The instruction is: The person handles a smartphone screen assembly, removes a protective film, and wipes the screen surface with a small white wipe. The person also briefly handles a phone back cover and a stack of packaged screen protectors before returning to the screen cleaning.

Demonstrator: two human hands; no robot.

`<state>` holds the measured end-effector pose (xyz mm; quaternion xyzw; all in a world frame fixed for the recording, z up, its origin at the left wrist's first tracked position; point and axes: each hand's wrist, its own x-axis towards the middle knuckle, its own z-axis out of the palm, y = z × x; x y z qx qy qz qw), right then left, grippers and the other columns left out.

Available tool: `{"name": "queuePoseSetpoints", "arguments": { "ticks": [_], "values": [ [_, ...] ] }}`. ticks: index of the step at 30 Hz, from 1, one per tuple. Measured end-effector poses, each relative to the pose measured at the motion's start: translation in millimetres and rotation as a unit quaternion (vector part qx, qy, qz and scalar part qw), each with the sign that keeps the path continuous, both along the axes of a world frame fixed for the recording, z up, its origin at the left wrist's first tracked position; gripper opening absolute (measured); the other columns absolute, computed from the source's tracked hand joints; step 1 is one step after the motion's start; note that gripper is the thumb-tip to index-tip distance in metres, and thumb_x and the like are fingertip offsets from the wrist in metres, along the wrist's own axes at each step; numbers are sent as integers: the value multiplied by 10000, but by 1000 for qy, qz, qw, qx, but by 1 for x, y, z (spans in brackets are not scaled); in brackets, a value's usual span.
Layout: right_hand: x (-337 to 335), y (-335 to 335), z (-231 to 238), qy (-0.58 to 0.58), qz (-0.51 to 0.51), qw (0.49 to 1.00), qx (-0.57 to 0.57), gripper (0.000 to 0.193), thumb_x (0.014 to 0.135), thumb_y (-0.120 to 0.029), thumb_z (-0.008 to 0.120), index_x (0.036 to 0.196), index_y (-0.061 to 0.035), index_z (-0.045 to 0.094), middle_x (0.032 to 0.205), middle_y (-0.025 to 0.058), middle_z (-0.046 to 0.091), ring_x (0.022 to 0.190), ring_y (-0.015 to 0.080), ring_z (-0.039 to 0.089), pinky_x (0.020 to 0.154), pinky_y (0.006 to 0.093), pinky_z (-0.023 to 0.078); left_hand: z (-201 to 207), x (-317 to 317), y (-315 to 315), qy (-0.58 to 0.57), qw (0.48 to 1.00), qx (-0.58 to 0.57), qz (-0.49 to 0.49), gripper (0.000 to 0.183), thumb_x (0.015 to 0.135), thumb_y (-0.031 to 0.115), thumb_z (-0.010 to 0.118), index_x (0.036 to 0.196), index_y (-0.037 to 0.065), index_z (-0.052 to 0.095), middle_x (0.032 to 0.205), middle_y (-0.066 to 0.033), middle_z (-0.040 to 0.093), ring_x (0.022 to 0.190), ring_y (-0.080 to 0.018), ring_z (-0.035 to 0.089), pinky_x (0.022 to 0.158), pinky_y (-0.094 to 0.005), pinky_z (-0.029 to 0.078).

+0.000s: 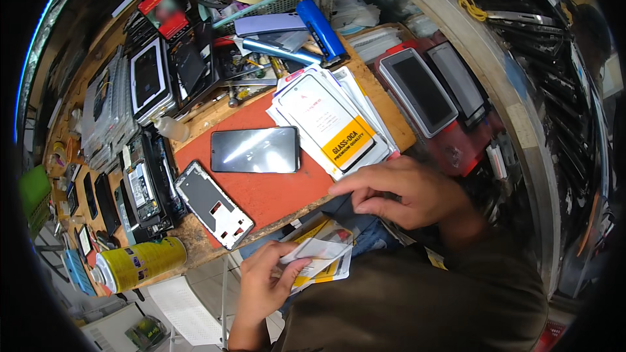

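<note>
Between the thumb and fingers of my left hand (268, 277) are several thin yellow-and-white screen glass packets (329, 257), held over my lap below the bench edge. My right hand (401, 192) hangs by the bench's front edge, fingers curled with the index finger pointing left; whether anything is in it I cannot make out. Just beyond it lies a stack of white-and-yellow glass packages (323, 114). A dark smartphone (255, 150) rests screen up on the red mat (280, 192). Left of it sits a bare phone frame (214, 203) with cut-outs at its lower end.
A yellow spray can (147, 264) lies at the bench's left front. Opened phones (143, 182) and stacked phone parts (107, 107) line the left side. Tools and a blue cylinder (319, 29) are at the back. A grey-framed device (417, 91) lies on the right.
</note>
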<state>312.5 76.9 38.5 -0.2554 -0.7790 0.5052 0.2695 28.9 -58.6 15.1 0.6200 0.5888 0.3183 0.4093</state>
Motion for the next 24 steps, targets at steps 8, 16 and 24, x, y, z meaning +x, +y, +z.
{"name": "queuePoseSetpoints", "arguments": {
  "ticks": [8,16,24],
  "values": [
    [-58,-58,-21,92,-26,990,107,530,934,-91,729,1414,27,536,1045,164,709,890,328,724,789,397,574,7,-1,-7,-65,995,-73,-10,230,805,3,883,947,-44,708,888,-101,750,872,-150,718,785,-284,559],
    [-11,-1,-43,-137,-356,906,183,413,853,-215,842,1127,27,650,1003,175,631,914,360,651,820,437,527,11,4,14,-178,958,-12,226,561,922,-21,716,1418,-1,456,1249,-122,601,1117,-169,608,1010,-314,472],
    [-9,42,-65,-138,-375,916,19,258,912,-127,802,1074,14,659,919,148,706,806,215,703,728,335,563,4,3,48,-342,906,5,250,623,926,-91,563,1505,-1,353,1348,-171,589,1222,-191,603,1052,-318,476]
  ]
}}
